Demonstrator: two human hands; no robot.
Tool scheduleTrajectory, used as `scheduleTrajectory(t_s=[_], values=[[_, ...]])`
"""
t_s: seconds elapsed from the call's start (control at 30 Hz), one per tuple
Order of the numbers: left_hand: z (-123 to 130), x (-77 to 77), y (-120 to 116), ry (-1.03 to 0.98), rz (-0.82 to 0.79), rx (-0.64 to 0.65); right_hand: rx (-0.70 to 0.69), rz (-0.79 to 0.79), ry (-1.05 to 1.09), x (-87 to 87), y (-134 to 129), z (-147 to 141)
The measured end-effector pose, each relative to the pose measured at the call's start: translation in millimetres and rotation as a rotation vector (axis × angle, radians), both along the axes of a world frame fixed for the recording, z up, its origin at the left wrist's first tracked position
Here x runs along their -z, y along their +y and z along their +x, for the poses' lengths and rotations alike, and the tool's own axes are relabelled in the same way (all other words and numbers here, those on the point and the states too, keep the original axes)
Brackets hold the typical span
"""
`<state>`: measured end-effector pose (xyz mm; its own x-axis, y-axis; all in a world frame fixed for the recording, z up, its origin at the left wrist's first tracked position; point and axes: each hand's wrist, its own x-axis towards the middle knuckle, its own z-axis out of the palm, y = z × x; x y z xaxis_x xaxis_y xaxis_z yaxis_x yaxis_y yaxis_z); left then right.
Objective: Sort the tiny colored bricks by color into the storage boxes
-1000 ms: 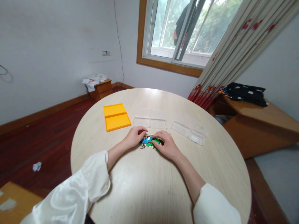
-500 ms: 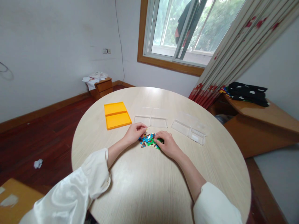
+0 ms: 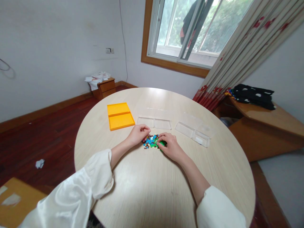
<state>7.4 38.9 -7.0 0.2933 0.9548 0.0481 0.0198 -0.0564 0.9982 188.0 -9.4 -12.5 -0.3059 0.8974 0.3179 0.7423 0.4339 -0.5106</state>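
A small pile of toy building bricks in blue, green, brown and cream lies on the round table between my hands. At the pile's left edge is my left hand, its thumb and fingertips pinched together; whatever they hold is too small to make out. My right hand rests over the pile's right side, fingers curled down among green bricks, and its fingertips are partly hidden. I cannot tell whether a brick sits between them.
An open yellow case lies beyond my left hand on the table. Behind the pile stands an open clear plastic box. Farther right is another clear box with compartments and a white piece inside.
The view has shifted slightly, moving the scene a little to the right. Both hands stay at the pile, with only small finger movements.
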Motion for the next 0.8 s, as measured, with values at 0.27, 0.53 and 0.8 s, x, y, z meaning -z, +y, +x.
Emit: scheduleTrajectory(t_s=[0.27, 0.53, 0.8], values=[[-5, -8.8, -5, -0.262, -0.492, 0.279, 0.131, 0.201, 0.200, -12.2, -3, -2], [-9, -3.8, -1, -0.426, -0.736, 0.482, 0.074, 0.239, 0.269, -14.7, -7, -6], [-7, -9.6, -4, -0.401, -0.646, 0.236, 0.073, 0.027, 0.010, -16.8, 0, 16]])
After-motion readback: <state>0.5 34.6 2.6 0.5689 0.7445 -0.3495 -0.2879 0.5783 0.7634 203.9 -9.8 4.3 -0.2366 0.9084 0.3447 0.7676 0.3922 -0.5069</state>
